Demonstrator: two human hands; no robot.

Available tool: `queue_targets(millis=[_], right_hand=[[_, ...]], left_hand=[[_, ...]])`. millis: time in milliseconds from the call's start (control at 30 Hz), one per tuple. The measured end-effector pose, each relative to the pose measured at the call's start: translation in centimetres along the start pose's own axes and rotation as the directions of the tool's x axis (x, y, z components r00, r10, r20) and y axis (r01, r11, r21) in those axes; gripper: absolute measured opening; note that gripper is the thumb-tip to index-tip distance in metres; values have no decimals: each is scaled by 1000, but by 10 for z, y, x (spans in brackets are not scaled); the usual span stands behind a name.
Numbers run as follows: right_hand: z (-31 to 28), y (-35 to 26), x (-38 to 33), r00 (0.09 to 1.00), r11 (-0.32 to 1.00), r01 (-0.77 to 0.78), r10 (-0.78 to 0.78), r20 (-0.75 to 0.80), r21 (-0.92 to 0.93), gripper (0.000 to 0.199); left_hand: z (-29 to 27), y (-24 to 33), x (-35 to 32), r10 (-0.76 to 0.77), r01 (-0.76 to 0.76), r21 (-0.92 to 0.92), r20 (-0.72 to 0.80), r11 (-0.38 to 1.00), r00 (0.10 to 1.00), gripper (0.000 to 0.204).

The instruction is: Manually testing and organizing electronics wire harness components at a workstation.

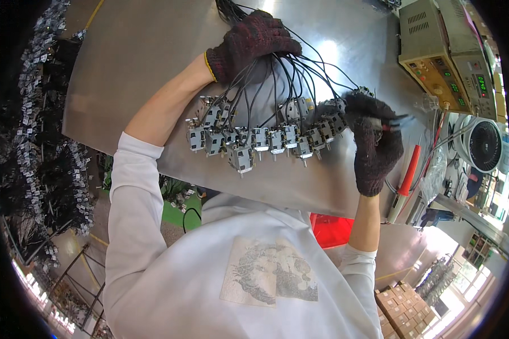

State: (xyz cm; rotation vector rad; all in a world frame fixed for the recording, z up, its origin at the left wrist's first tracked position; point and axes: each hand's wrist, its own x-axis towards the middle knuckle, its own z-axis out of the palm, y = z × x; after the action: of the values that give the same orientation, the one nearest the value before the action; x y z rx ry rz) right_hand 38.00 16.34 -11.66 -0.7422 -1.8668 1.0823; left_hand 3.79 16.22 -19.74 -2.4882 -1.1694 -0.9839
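While a person in a white long-sleeved top (186, 285) works at its near edge, a broad metal table (133, 62) fills most of what I see, its surface shiny under the light. Off to the left, tall racks (42, 130) are hung with dark strands and small pale pieces. Low on the right, a stack of cardboard boxes (407, 305) stands on the floor. At the table's far right corner sit two bench instruments (430, 42) side by side, displays lit green and red; a round fan (484, 142) stands just beyond them. A bundle of black cables (293, 76) spreads from the far side of the table toward the person. Left hand (253, 48), in a dark knitted glove, has its fingers wrapped around the bundle, pressed closed. Right hand (377, 148), gloved likewise, is curled at the right end of the row. A red-handled probe (410, 169) leans near its wrist. Small silvery metal units (260, 138) hang or lie at the cable ends, in an uneven row mid-table between the two hands. Smallest, a dark hand tool (400, 120) sticks out of the right fist, gripped; blurred, its exact kind I cannot tell.
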Motion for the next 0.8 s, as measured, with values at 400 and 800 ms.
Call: queue_targets(millis=[400, 800], right_hand=[[39, -14, -27, 967, 992, -80, 55, -250, -93, 24], [4, -6, -4, 979, 990, -142, 143, -145, 17, 30]], left_hand=[[-7, 3, 8, -9, 10, -23, 9, 1000, 1000, 56], [8, 21, 2, -255, 239, 198, 59, 951, 965, 54]])
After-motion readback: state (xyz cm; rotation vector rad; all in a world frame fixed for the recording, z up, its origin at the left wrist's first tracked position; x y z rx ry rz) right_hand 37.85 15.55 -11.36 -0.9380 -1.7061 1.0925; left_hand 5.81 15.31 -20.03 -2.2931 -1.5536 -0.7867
